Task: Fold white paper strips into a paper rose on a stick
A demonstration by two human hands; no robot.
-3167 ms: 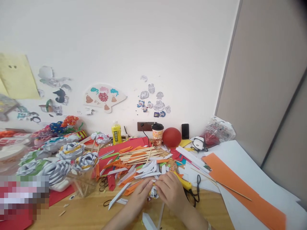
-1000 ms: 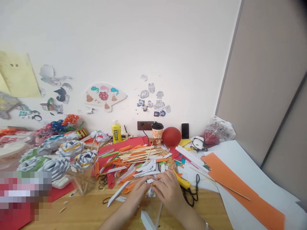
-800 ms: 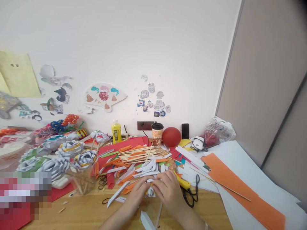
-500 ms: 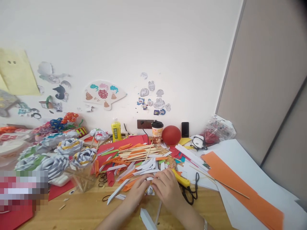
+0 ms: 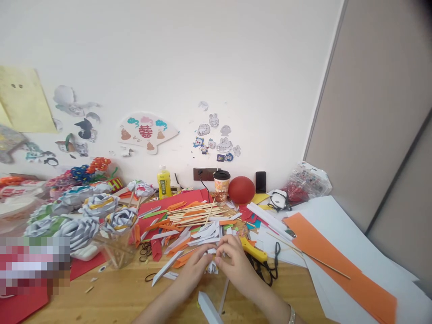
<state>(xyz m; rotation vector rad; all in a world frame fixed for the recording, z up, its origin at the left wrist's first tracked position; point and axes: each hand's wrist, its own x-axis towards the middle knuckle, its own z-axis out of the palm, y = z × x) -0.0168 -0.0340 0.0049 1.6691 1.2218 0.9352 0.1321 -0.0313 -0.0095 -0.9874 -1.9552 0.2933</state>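
Note:
Both hands meet at a small bundle of folded white paper over the front middle of the table. My left hand is curled on its left side, thumb and fingers closed on the paper. From the other side my right hand pinches it, fingers bent and thumb against the paper. My fingers cover most of the bundle. Below it lie a folded white paper strip and a thin pale strip. Beside my right hand is a yellow glue gun with a black cord.
Folded paper strips and wooden sticks are heaped beyond my hands. Paper flowers stand left. Behind are a yellow bottle, a lidded cup and a red balloon. Orange paper lies on white sheets right.
My right hand's fingers have lifted and bent slightly around the paper bundle. My left hand stays at nearly the same place.

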